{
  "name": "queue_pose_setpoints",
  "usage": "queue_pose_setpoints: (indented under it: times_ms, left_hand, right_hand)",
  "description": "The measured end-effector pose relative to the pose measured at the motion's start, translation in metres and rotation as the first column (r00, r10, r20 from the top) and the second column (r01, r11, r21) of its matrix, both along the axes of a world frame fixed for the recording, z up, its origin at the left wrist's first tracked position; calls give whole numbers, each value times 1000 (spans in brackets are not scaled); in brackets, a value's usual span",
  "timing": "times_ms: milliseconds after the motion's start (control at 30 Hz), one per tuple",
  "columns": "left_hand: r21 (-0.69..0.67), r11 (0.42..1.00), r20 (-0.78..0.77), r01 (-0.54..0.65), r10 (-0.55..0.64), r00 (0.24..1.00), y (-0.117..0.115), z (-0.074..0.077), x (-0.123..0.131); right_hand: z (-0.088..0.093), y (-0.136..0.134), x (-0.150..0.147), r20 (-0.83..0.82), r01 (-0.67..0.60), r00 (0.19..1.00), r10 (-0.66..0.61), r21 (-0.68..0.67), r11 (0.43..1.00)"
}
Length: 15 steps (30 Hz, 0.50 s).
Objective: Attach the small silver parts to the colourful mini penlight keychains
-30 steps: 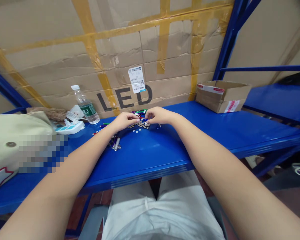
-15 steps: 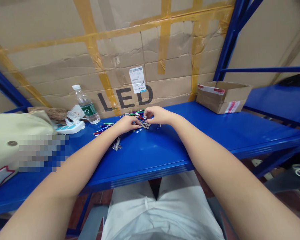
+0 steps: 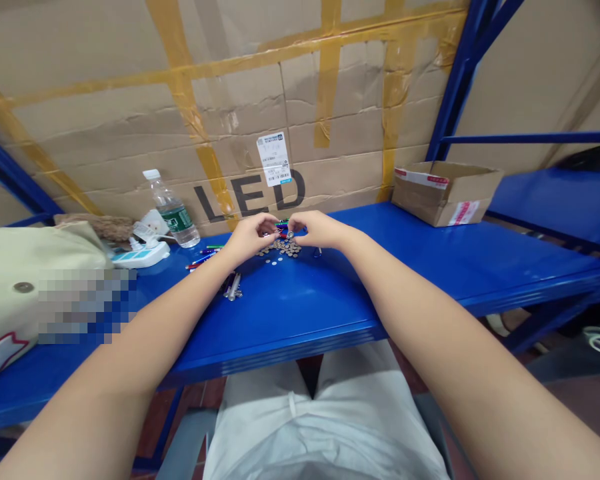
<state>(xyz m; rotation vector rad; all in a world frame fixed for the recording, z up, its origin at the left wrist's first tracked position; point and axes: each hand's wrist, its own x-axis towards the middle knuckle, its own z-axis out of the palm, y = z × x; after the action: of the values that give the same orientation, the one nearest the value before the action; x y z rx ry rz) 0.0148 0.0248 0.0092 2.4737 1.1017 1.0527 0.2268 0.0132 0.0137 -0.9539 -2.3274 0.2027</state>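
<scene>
Over the blue tabletop (image 3: 300, 300), my left hand (image 3: 253, 239) has its fingers curled toward the thumb; what they hold, if anything, is too small to tell. Facing it, my right hand (image 3: 315, 230) pinches a small round silvery piece (image 3: 291, 235) between thumb and fingers. Beneath and between both hands lies a pile of small coin-like discs (image 3: 283, 249). Colourful slim metallic tubes (image 3: 283, 225) show behind the hands. More coloured tubes (image 3: 203, 259) lie beyond my left wrist, and silver tubes (image 3: 234, 288) rest near my left forearm.
A water bottle (image 3: 174, 212) and a white power strip (image 3: 143, 255) stand at the left, by a pale green bag (image 3: 45, 267). An open cardboard box (image 3: 443, 193) sits at the back right. A large taped carton (image 3: 350, 133) forms the back.
My left hand has lifted off the discs and moved slightly up and back, with its fingers more curled. More of the disc pile shows. My right hand keeps the silvery piece nearly in place.
</scene>
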Motion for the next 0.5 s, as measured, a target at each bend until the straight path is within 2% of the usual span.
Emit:
queue_pose_setpoints:
  times_ms: [133, 300, 400, 500]
  left_hand:
    - [-43, 999, -10, 14, -15, 1000, 1, -3, 1]
    - [-124, 992, -42, 39, -45, 998, 5, -8, -1]
    - [-152, 986, -35, 62, -68, 997, 6, -9, -1]
    - [-184, 980, -18, 81, -85, 996, 7, -11, 0]
  right_hand:
    - [2, 1, 3, 138, 136, 980, -142, 53, 989]
    - [0, 1, 2, 357, 197, 906, -226, 116, 973]
    - [-3, 0, -2, 396, 218, 881, -257, 143, 966]
    - [-4, 0, -4, 371, 209, 891, -260, 173, 963]
